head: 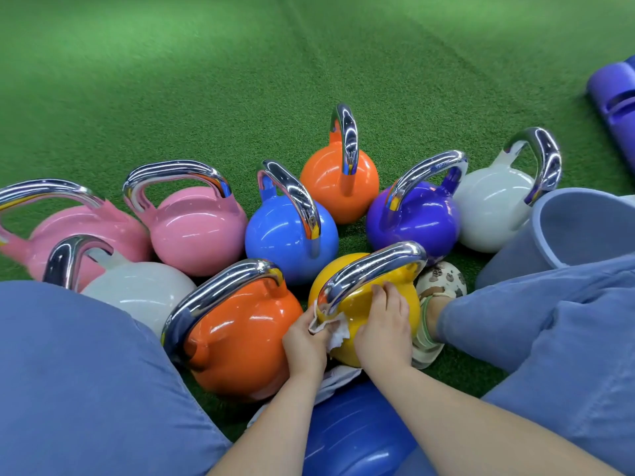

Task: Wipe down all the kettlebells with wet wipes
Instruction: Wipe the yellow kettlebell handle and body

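Note:
A yellow kettlebell [347, 280] with a chrome handle stands right in front of me on the green turf. My left hand [304, 341] pinches a crumpled white wet wipe [335, 333] against its near side, just under the handle's base. My right hand [386, 324] rests flat on the yellow body, fingers reaching up toward the handle. Around it stand several more kettlebells: a near orange one [244, 338], a white one [137, 290], two pink ones [197, 228], a light blue one [285, 238], a far orange one [330, 180], a purple one [412, 221] and a grey-white one [488, 211].
My blue-trousered legs [86, 372] frame the scene left and right, with a patterned shoe [439, 280] beside the yellow kettlebell. A blue-grey bucket [563, 228] stands at the right. A blue ball [357, 434] lies below my arms. A purple roll [615, 94] lies far right.

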`<state>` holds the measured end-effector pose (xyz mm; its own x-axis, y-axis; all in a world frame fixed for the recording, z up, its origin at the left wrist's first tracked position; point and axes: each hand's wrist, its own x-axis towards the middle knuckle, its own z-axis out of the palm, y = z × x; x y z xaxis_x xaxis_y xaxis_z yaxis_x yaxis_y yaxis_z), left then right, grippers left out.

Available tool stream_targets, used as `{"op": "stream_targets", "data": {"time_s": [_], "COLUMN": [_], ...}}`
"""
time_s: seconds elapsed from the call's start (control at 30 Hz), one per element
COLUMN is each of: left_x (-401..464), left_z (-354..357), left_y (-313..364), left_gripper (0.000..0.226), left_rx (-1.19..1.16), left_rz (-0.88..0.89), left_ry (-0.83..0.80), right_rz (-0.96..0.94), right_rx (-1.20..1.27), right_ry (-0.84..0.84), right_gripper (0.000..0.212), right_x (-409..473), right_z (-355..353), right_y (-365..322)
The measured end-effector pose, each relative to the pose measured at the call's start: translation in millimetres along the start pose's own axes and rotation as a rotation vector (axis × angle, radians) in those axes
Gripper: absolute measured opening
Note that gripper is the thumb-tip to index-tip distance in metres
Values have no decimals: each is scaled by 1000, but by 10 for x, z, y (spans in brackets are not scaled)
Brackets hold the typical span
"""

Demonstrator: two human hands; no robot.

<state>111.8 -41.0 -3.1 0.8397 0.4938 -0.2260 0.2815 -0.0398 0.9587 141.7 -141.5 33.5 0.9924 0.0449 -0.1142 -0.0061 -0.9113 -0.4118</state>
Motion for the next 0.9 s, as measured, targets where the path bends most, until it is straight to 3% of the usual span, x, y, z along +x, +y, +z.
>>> {"op": "stream_targets", "data": {"time_s": [0.13,0.23,0.4,0.57,0.6,0.63,0.73,0.8,0.9], "left_x": [-28,28,204,392,420,443,477,518,496], "left_z": [30,20,-86,-152,-146,-140,-88,-34,36], "left_y": [109,206,282,411,438,460,481,438,534], "left_gripper": [30,34,21,18,13,24,78,85,77], "left_rx": [-25,-22,64,181,147,65,-218,-200,-107], "left_rz": [57,113,149,94,20,-80,-330,-356,-356], "left_ry": [40,15,-148,-464,-501,-511,-432,-339,-241], "right_rz": [10,60,460,778,771,735,507,308,-93], "right_rx": [42,209,653,903,922,920,840,696,200], "right_ry": [-3,61,225,471,515,551,523,331,-170], "right_gripper": [64,52,37,30,29,27,30,32,30], "right_x": [12,52,250,442,484,534,769,979,1325], "right_z": [-12,-35,-160,-380,-453,-534,-746,-895,-1163], "right_y": [-6,5,29,154,161,157,156,158,189]}}
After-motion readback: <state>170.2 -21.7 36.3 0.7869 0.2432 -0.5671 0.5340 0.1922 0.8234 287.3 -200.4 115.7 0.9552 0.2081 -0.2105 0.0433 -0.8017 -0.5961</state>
